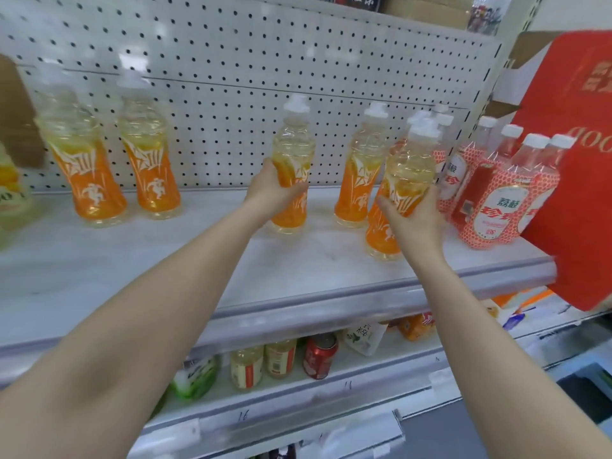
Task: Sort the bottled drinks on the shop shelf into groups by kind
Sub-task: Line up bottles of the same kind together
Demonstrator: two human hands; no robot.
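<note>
Left fingers (295, 190), right fingers (430, 201) around orange bottles (293, 148)

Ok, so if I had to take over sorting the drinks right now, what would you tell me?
The left hand grips an upright orange bottle at mid-shelf.
The right hand grips a tilted orange bottle, close to the red-and-white bottles at the right end of the shelf.
The far-left orange bottle and its neighbour stand on the left. A middle orange bottle stands between the hands.
Done: the red-and-white ones sit together.
Left: probably gather the spread-out orange ones into one group, starting with the two held.
</note>
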